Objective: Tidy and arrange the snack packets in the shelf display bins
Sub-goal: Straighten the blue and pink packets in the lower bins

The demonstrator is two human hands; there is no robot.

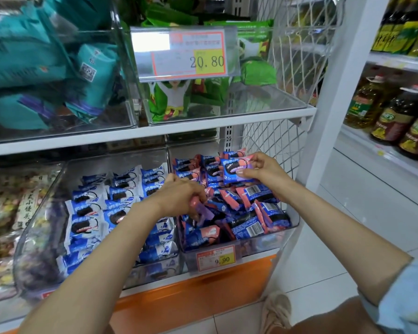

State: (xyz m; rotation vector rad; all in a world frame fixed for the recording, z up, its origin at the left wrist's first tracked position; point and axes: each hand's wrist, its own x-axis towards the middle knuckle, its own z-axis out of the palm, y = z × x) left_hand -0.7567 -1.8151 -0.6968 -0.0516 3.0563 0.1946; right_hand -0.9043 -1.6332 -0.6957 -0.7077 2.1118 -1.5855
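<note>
Head view: clear plastic right bin (pixel 263 242) holds jumbled pink-and-blue snack packets (pixel 249 227). The adjoining clear bin (pixel 118 159) holds blue-and-white packets (pixel 87 208) (in rows). Right hand (pixel 263 172) pinches one raised packet (pixel 234 169) above the pile. Left hand (pixel 179 194) grips a second packet (pixel 196 203). White shelf board (pixel 155 133) above; white tiled floor (pixel 336 249).

You are wearing a pale blue sleeve (pixel 407 290), bunching in folds at your right elbow. Your left hand (pixel 179 196) and right hand (pixel 263 172) are going bare, and a beige woven shoe (pixel 274 312) is covering your foot.
</note>
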